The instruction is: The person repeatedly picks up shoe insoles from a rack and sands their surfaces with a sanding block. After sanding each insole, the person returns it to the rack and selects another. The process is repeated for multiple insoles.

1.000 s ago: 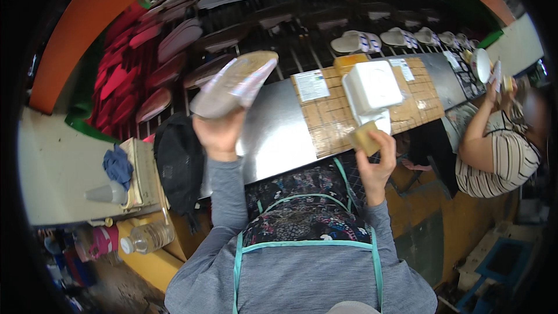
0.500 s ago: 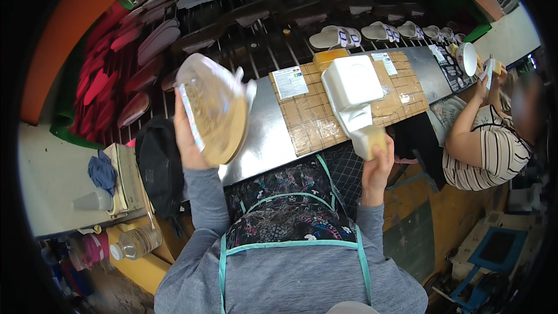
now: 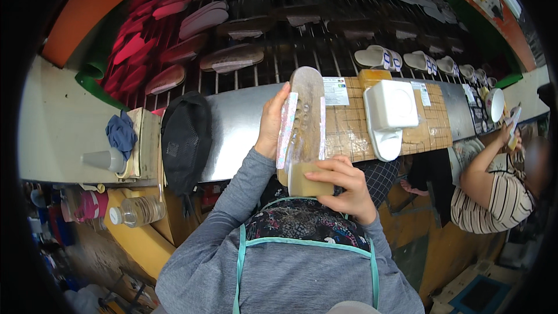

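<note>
My left hand (image 3: pixel 269 128) grips a sandal sole (image 3: pixel 306 122) by its left edge and holds it upright in front of my apron. The sole has a brown, glossy top with small marks down its middle and a shiny, pale patterned strip along each side. In my right hand (image 3: pixel 350 189) is a pale yellow sponge block (image 3: pixel 305 180), which touches the sole's lower end. Right of the sole, a white plastic dispenser (image 3: pixel 394 107) stands on a tan, tape-covered board (image 3: pixel 349 134), with an orange-yellow block (image 3: pixel 375 77) behind it.
A metal counter (image 3: pixel 229 125) runs ahead of me. Beyond it, a barred conveyor (image 3: pixel 256 74) carries rows of soles and white sandals (image 3: pixel 378 57). To the left are a black bag (image 3: pixel 187 139) and a clear bottle (image 3: pixel 140 211). A co-worker (image 3: pixel 491 197) sits at right.
Both hands have come together at the middle. The sole has moved right and turned its top toward me. The sponge has left the dispenser and now rests against the sole's lower end.
</note>
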Demonstrator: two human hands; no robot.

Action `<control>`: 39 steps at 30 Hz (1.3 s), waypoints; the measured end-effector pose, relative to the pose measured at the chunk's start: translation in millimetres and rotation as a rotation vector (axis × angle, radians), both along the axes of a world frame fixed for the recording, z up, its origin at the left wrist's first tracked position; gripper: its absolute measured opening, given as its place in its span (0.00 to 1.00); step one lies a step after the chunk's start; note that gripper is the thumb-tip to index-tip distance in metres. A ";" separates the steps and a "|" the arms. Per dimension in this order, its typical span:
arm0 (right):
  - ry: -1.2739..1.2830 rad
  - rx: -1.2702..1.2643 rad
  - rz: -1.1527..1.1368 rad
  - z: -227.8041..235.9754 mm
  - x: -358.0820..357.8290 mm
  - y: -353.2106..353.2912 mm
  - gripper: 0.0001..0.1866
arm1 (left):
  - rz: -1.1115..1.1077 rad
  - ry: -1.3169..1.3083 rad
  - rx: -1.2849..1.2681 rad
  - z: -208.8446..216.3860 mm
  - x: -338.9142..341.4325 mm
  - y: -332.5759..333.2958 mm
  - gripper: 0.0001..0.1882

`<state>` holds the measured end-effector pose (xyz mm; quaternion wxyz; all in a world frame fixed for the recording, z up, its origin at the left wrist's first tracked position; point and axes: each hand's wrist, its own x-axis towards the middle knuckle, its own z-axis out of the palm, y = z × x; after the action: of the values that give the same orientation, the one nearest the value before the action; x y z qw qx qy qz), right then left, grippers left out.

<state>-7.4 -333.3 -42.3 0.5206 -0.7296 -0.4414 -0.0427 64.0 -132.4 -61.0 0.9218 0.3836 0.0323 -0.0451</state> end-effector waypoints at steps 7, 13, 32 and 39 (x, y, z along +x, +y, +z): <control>-0.134 0.376 -0.284 -1.8 41.0 10.6 0.24 | -0.036 -0.063 0.123 3.4 -19.7 -17.1 0.19; -0.003 0.327 -0.269 6.4 44.8 9.1 0.24 | -0.004 -0.047 0.145 11.9 -24.8 -21.8 0.18; -0.053 0.002 0.089 9.1 11.8 -6.4 0.25 | 0.260 -0.051 0.128 43.2 18.0 -16.8 0.15; -0.071 0.286 -0.351 19.5 46.0 -6.1 0.26 | 0.200 -0.099 0.138 43.9 22.1 -28.1 0.16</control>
<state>38.6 -339.4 -22.8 0.5875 -0.7120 -0.3153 -0.2202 86.1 -160.4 -17.1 0.8936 0.4428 0.0280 0.0685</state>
